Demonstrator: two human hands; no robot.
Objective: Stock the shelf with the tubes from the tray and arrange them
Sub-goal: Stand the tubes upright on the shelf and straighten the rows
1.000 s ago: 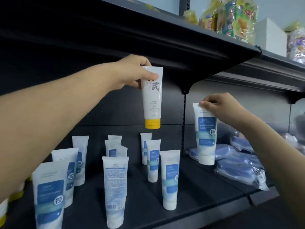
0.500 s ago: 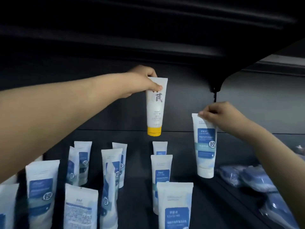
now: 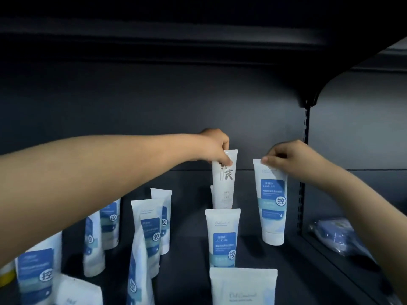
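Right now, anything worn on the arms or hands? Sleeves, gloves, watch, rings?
Nothing worn that shows. The left forearm and right forearm are bare all the way to the frame edges: no sleeves, cuffs, watch or bands. The left hand and right hand are bare too, with no gloves and no rings on the fingers in view. No markings are visible.

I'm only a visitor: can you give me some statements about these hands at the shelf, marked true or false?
1. The left hand and right hand each hold a tube by its top end. True.
2. The left hand holds a blue-labelled tube. False: its white tube bears a large dark character; the blue-label tube is in the right hand.
3. The blue-label tube lies flat. False: it is upright, cap down.
4. Other tubes stand on the shelf. True.
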